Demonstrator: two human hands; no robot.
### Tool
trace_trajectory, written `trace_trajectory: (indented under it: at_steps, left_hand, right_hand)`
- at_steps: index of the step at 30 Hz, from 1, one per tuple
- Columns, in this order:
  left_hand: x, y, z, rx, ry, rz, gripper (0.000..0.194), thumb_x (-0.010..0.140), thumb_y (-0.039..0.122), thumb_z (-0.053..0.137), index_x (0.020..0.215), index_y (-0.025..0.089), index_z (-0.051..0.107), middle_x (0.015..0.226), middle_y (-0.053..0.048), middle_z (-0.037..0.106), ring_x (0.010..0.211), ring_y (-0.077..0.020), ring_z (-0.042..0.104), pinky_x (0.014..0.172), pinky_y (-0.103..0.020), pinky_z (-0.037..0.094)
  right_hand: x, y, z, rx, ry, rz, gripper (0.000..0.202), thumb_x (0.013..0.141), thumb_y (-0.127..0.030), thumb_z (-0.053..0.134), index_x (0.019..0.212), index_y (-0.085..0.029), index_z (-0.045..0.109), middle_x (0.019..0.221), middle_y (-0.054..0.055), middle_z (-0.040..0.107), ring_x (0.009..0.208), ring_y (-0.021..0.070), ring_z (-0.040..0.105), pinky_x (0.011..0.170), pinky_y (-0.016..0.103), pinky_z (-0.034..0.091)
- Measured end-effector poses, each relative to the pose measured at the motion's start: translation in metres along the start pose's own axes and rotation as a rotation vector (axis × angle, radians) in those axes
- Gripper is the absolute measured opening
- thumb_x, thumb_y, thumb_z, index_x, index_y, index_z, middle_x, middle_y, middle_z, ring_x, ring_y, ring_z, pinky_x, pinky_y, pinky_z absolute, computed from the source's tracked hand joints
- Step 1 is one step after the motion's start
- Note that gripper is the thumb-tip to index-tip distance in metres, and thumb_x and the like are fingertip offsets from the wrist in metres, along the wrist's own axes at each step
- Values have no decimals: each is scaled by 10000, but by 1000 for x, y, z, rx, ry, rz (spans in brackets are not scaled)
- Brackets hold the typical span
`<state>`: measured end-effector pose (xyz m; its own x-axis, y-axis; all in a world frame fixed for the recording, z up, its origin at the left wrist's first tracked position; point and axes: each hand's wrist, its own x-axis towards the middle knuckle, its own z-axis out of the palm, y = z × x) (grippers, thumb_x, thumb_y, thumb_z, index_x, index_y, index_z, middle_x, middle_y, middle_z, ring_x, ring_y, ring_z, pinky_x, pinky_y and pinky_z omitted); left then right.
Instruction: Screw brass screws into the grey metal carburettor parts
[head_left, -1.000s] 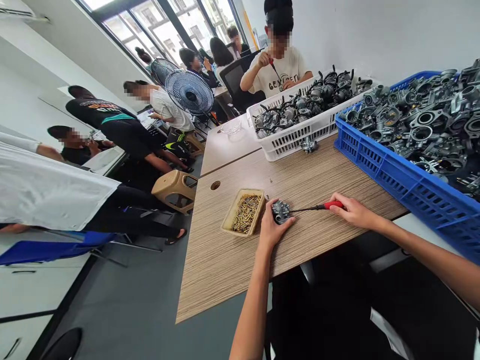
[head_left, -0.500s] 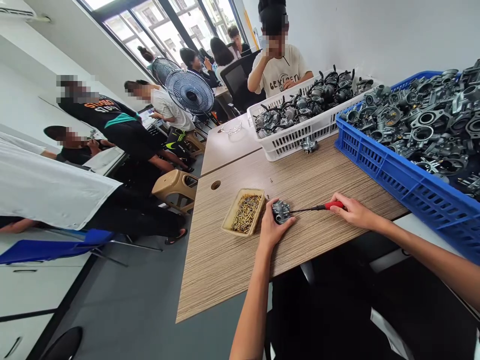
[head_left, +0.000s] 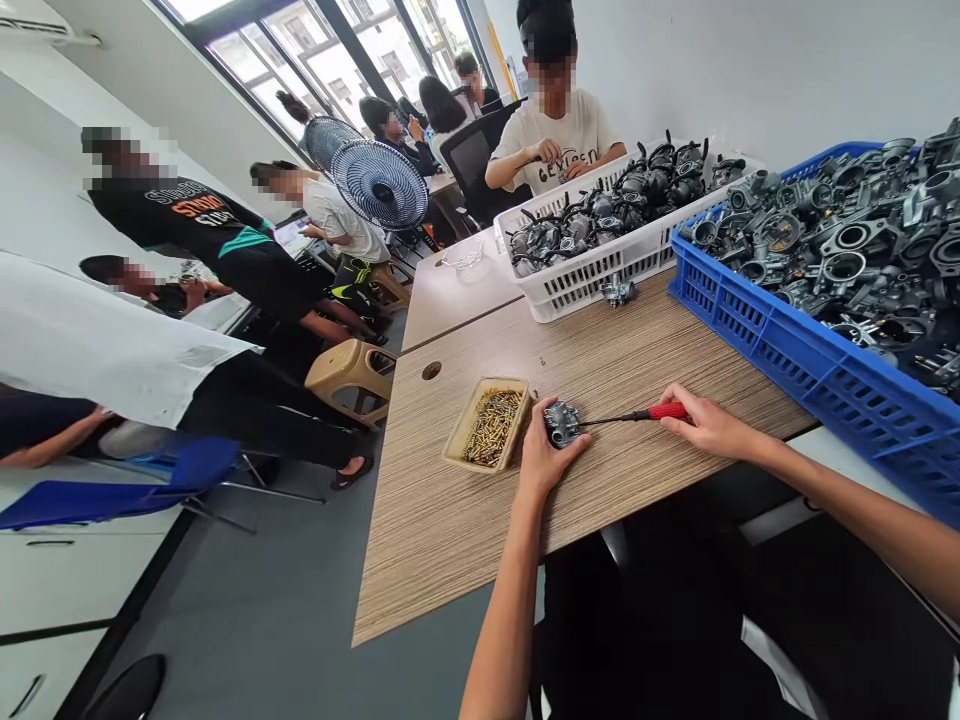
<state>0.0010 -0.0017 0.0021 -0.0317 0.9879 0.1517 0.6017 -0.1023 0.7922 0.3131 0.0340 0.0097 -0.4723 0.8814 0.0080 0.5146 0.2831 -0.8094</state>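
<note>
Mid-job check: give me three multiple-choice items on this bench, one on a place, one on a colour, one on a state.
1. Where is the tan tray of brass screws?
A. Beside the left hand
B. Inside the blue crate
C. On the stool

2. What colour is the screwdriver's handle?
A. Yellow
B. Red
C. Green

3. What is the right hand doing?
A. Resting empty
B. Gripping the red-handled screwdriver
C. Reaching into a crate

Answers: 1 A, it sits by that hand on the table; 2 B, red shows at the fingers; 3 B, its tip meets the small grey metal carburetor.
</note>
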Motion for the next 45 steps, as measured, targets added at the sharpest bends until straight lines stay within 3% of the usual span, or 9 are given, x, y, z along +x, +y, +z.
trace_trajectory:
  at_steps: [7, 12, 18, 45]
  left_hand:
    - [0, -1, 1, 2, 0, 12, 749, 747, 479, 836, 1356, 254, 462, 1201, -71, 655, 1082, -237, 652, 994, -394, 500]
    - [0, -1, 1, -1, -4, 6, 756, 744, 467, 840, 1364, 259, 460, 1207, -70, 657, 1091, -241, 653, 1000, -401, 500]
    - [0, 0, 0, -4, -6, 2, 750, 746, 466, 842, 1362, 258, 469, 1211, -76, 660, 1113, -247, 654, 1007, -402, 500]
    - [0, -1, 0, -7, -8, -4, 763, 743, 470, 843, 1371, 255, 465, 1192, -74, 667, 1092, -242, 656, 1003, -406, 500]
  right_hand:
    - [1, 4, 4, -6, -38, 1, 375, 1012, -574, 485, 878, -235, 569, 753, -7, 619, 700, 174, 552, 669, 297, 379]
    - [1, 4, 5, 25, -6, 1, 361, 1015, -558, 482, 901, -233, 590, 773, 1, 641, 693, 175, 541, 653, 298, 388]
    - [2, 0, 4, 52, 38, 8, 337, 1005, -534, 488, 884, -233, 576, 738, -13, 572, 681, 170, 513, 651, 299, 382]
    - [3, -2, 0, 102, 45, 25, 411, 1013, -605, 432, 878, -233, 544, 700, -25, 491, 645, 161, 453, 622, 301, 367]
